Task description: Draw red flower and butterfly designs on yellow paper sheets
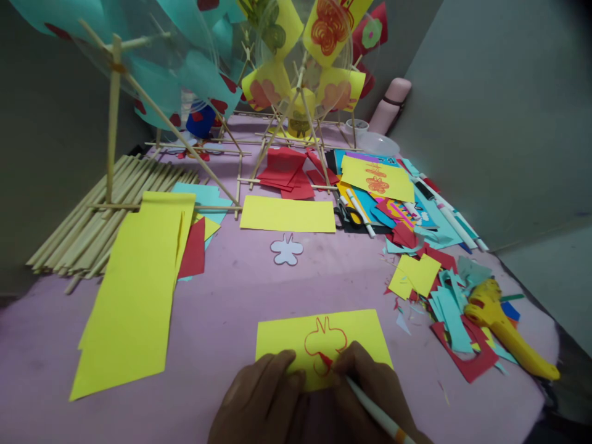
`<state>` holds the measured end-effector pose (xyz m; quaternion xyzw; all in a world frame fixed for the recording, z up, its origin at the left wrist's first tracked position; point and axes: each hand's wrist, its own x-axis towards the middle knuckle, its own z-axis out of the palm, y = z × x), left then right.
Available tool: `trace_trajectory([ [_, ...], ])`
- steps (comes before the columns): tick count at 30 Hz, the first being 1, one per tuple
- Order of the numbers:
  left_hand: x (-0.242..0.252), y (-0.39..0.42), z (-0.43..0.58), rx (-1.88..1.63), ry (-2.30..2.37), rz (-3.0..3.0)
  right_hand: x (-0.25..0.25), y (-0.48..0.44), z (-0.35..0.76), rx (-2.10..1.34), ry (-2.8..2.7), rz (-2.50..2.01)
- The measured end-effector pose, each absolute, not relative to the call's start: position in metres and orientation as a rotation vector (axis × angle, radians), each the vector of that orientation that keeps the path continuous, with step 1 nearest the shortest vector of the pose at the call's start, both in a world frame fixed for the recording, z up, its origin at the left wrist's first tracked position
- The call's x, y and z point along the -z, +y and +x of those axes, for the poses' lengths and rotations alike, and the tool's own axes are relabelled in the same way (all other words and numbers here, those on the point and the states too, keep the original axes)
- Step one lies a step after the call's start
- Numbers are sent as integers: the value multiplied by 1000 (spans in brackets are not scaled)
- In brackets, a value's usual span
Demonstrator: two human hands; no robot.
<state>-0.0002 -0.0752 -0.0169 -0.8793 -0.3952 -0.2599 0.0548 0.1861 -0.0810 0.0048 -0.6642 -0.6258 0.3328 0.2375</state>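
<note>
A yellow paper rectangle (277, 336) lies near the front edge of the table, with a red butterfly outline drawn on its upper middle; the lower part of the outline is partial. My right hand (370, 385) is closed around a white marker (377, 412), its red tip touching the paper at the lower wings. Pressed on the paper's lower left is my left hand (263, 394), fingers lying together and slightly bent, holding the sheet down. Beyond the sheet lies a pale butterfly cutout (287, 250), and behind it another yellow paper strip (287, 214).
Yellow sheets (134, 290) and wooden sticks (92, 216) lie left. Decorated stick frames (113, 117) stand behind red paper pieces (284, 169). At right are scissors (348, 216), a butterfly-marked sheet (393, 179), paper scraps (416, 274) and a yellow glue gun (509, 333).
</note>
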Motion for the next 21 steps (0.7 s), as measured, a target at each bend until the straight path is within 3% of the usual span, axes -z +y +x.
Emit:
trace_trajectory([
  [21,16,-74,-2,768,-1178,-2687,-3,-81,188,-842,-1852,-1761],
])
